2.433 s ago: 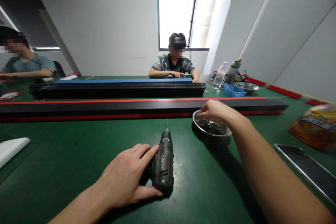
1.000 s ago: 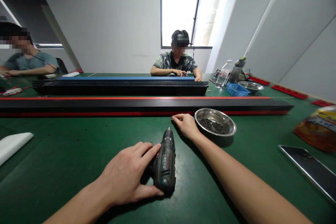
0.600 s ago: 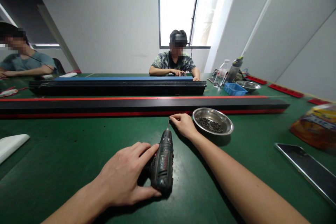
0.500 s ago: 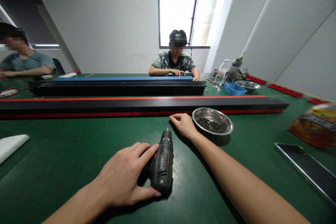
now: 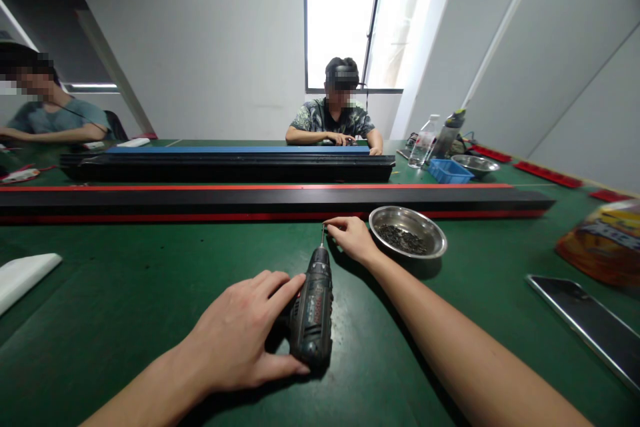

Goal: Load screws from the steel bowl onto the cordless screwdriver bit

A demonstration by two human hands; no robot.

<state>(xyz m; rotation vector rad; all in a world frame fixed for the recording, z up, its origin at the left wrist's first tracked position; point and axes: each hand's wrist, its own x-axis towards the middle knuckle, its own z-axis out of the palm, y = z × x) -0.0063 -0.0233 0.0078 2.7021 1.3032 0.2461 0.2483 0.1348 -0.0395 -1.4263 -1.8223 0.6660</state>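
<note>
My left hand (image 5: pixel 250 327) is wrapped round a black cordless drill (image 5: pixel 313 313), which lies on its side on the green table with its bit pointing away from me. My right hand (image 5: pixel 351 238) pinches at the tip of the bit (image 5: pixel 323 235), close to the long black bar with red edges (image 5: pixel 280 199). Whatever is between those fingertips is too small to make out. Just right of that hand stands a steel bowl (image 5: pixel 440 247) holding many small dark screws (image 5: pixel 403 238).
Behind the bar lies another long black piece with a blue strip (image 5: pixel 235 163). A phone (image 5: pixel 585 320) and an orange bag (image 5: pixel 603 247) are on the right. A white object (image 5: pixel 25 280) lies left. A blue basket (image 5: pixel 450 172) and bottle (image 5: pixel 424 141) stand farther back. Two people sit beyond.
The view has shifted slightly, so everything appears a little farther right. Both hands keep nearly the same pose at the drill and its bit.
</note>
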